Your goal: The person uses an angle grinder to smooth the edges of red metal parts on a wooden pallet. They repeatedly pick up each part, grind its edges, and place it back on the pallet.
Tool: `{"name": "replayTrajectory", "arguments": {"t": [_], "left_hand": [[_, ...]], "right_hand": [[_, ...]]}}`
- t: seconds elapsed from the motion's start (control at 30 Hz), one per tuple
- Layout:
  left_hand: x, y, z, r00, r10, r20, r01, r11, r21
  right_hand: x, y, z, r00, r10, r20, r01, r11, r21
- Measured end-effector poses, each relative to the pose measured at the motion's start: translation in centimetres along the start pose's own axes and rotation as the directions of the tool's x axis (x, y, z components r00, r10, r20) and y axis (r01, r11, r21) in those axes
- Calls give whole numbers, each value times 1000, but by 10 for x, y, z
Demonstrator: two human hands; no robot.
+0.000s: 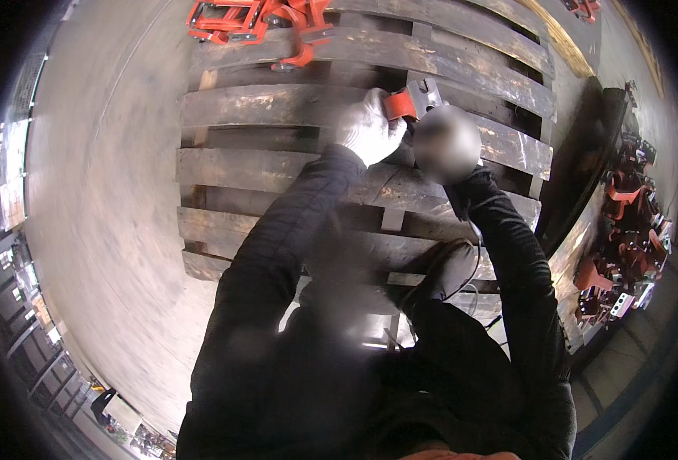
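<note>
Dark, weathered wooden pallet (278,165) lies on concrete. Left hand (367,126), white-gloved, is closed around a red-and-grey metal bracket (412,101) at centre; right hand is blurred, grip indeterminable. Risk: bracket may slip through slat gaps. Far left: stacked red metal brackets (251,19).

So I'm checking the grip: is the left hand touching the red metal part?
Touching. In the head view the gloved left hand wraps round the red metal part, fingers closed over its near end, above the wooden pallet.
</note>
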State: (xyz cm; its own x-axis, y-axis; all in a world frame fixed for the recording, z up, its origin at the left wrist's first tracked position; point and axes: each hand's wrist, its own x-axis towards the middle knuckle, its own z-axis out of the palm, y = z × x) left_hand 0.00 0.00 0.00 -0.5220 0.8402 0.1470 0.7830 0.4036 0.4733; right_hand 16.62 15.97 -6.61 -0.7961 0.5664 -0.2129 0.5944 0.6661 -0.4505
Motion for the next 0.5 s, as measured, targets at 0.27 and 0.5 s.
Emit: {"name": "replayTrajectory", "arguments": {"t": [0.27, 0.5], "left_hand": [[1, 4, 11, 999, -29, -15, 28, 998, -52], [1, -2, 5, 999, -36, 6, 37, 998, -55]], "right_hand": [[-6, -60, -75, 981, 99, 169, -97, 995, -21], [-51, -76, -89, 965, 123, 232, -141, 988, 61]]}}
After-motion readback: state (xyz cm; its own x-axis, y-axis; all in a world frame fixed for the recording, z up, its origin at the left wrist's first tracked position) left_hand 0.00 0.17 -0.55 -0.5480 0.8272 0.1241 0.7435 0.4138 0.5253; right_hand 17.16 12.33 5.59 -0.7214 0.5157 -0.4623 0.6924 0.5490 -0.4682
